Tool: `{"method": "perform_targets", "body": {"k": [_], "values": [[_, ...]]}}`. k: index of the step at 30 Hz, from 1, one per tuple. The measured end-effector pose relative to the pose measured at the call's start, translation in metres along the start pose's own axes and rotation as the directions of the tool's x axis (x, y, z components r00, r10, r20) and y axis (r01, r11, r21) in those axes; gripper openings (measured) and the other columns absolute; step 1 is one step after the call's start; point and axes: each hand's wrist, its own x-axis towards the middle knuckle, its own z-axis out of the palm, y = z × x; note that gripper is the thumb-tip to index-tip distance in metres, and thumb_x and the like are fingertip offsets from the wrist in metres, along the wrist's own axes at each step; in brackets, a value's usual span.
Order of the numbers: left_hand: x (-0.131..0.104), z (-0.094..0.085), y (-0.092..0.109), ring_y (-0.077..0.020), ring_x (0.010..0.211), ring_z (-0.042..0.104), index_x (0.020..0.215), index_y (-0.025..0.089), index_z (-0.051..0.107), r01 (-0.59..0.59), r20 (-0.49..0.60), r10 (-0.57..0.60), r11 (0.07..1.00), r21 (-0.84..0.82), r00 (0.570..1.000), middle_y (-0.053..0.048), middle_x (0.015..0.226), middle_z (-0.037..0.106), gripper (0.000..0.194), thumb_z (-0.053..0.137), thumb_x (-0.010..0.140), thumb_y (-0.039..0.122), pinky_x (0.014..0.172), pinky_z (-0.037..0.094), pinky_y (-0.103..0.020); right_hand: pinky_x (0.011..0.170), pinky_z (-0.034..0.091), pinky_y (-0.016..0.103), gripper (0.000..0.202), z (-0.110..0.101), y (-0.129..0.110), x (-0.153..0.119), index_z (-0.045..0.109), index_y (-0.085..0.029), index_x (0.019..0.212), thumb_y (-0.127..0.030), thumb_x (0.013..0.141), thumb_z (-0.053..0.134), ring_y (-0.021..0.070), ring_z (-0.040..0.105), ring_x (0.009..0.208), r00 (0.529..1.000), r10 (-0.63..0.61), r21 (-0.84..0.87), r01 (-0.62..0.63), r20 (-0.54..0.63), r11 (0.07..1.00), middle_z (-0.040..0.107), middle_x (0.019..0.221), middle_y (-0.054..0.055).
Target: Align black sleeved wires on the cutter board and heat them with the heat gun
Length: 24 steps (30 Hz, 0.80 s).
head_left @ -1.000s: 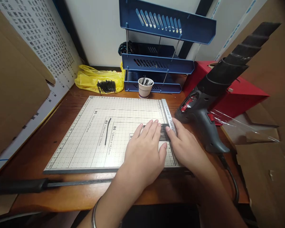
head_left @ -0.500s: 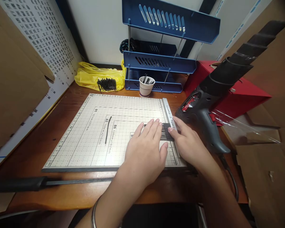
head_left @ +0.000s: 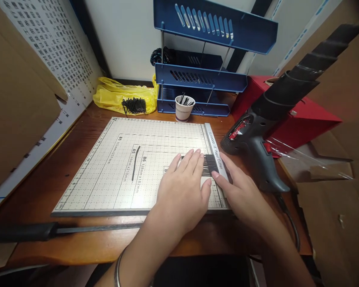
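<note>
My left hand (head_left: 182,183) lies flat, palm down, over a row of thin black strips (head_left: 211,164) on the gridded board of a paper cutter (head_left: 98,179). Its fingers cover the strips' left part. The right ends reach the cutter's metal ruler edge (head_left: 214,145). My right hand (head_left: 239,187) rests at that edge, thumb stretched toward the lower corner of the row and fingers along the ruler's outer side, closing on nothing. Further left on the board lies a single bent black strip (head_left: 135,163).
A cutter arm with a black handle (head_left: 24,232) extends along the table's front. Behind stand a paper cup (head_left: 184,109) of black strips, a yellow bag (head_left: 107,95) with a black pile (head_left: 134,106), and a blue rack (head_left: 200,75). A heat gun (head_left: 257,131) is at right.
My right hand has slid slightly down along the ruler edge, uncovering more of its lettering and the strip ends. My left hand stays in place.
</note>
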Motion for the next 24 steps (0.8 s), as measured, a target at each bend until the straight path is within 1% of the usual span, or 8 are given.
{"method": "perform_targets", "body": {"k": [2,5,8,10,14,16,20,24], "values": [[0.0,0.0,0.0,-0.0228,0.153,0.028,0.156,0.007,0.035,-0.001,0.001,0.001,1.0,0.003,1.0,-0.008,0.163,0.033,0.059,0.028,0.106,0.039,0.127,0.023,-0.046,0.119,0.031,0.049,0.06,0.002,0.0,-0.003,0.038,-0.027,0.155,-0.046,0.097,0.04,0.0266,0.044,0.141,1.0,-0.015,-0.024,0.015,-0.007,1.0,0.046,0.156,0.003],[0.0,0.0,0.001,-0.0236,0.153,0.027,0.156,0.007,0.035,-0.005,0.01,0.005,1.0,0.008,1.0,-0.008,0.164,0.032,0.059,0.027,0.106,0.039,0.126,0.023,-0.047,0.118,0.032,0.051,0.061,0.001,0.0,-0.003,0.038,-0.027,0.155,-0.046,0.097,0.04,0.0281,0.046,0.139,1.0,-0.017,-0.057,0.017,-0.001,0.998,0.047,0.155,0.003],[-0.001,0.001,0.001,-0.0237,0.153,0.027,0.156,0.007,0.035,-0.005,0.009,0.005,1.0,0.006,1.0,-0.008,0.164,0.032,0.06,0.027,0.106,0.039,0.126,0.024,-0.047,0.119,0.032,0.051,0.06,-0.002,0.001,0.0,0.039,-0.03,0.154,-0.046,0.096,0.043,0.028,0.048,0.139,1.0,-0.008,-0.013,0.008,0.017,1.0,0.049,0.154,0.002],[0.0,0.001,0.001,-0.0235,0.153,0.027,0.156,0.007,0.034,-0.004,0.006,0.003,1.0,0.006,1.0,-0.008,0.164,0.032,0.06,0.027,0.106,0.039,0.127,0.023,-0.047,0.12,0.031,0.05,0.057,-0.005,0.002,0.003,0.044,-0.031,0.151,-0.045,0.096,0.043,0.0271,0.046,0.14,1.0,0.005,0.039,-0.005,0.011,0.999,0.049,0.154,0.001],[0.0,0.002,0.001,-0.023,0.153,0.028,0.156,0.008,0.035,0.001,-0.006,-0.001,1.0,0.005,1.0,-0.008,0.163,0.033,0.059,0.028,0.106,0.038,0.127,0.024,-0.047,0.119,0.035,0.047,0.053,-0.01,0.002,0.011,0.054,-0.025,0.143,-0.048,0.097,0.042,0.0254,0.051,0.137,0.991,0.106,0.173,-0.091,-0.079,0.981,0.056,0.147,0.005],[0.0,0.001,0.001,-0.0235,0.152,0.029,0.156,0.008,0.035,0.0,-0.014,0.0,1.0,0.009,1.0,-0.008,0.163,0.034,0.059,0.029,0.106,0.038,0.126,0.024,-0.047,0.116,0.039,0.046,0.054,-0.01,-0.001,0.016,0.056,-0.023,0.141,-0.05,0.095,0.046,0.026,0.057,0.132,0.982,0.152,0.187,-0.128,-0.117,0.974,0.06,0.142,0.007],[0.0,0.0,0.001,-0.0242,0.153,0.028,0.155,0.007,0.036,-0.002,-0.005,0.002,1.0,0.015,1.0,-0.009,0.163,0.033,0.059,0.03,0.105,0.038,0.126,0.025,-0.048,0.116,0.038,0.045,0.064,-0.004,-0.007,0.024,0.047,-0.02,0.148,-0.046,0.09,0.057,0.0268,0.055,0.133,0.995,0.065,0.121,-0.055,-0.079,0.991,0.059,0.143,0.011],[0.0,-0.001,0.002,-0.0245,0.153,0.027,0.155,0.006,0.035,0.003,0.013,-0.003,1.0,0.01,1.0,-0.009,0.163,0.032,0.06,0.029,0.105,0.038,0.126,0.024,-0.048,0.116,0.036,0.049,0.057,0.003,-0.006,0.027,0.047,-0.02,0.148,-0.041,0.094,0.048,0.0291,0.051,0.137,0.999,0.008,0.03,-0.007,-0.048,1.0,0.055,0.148,0.009]]}}
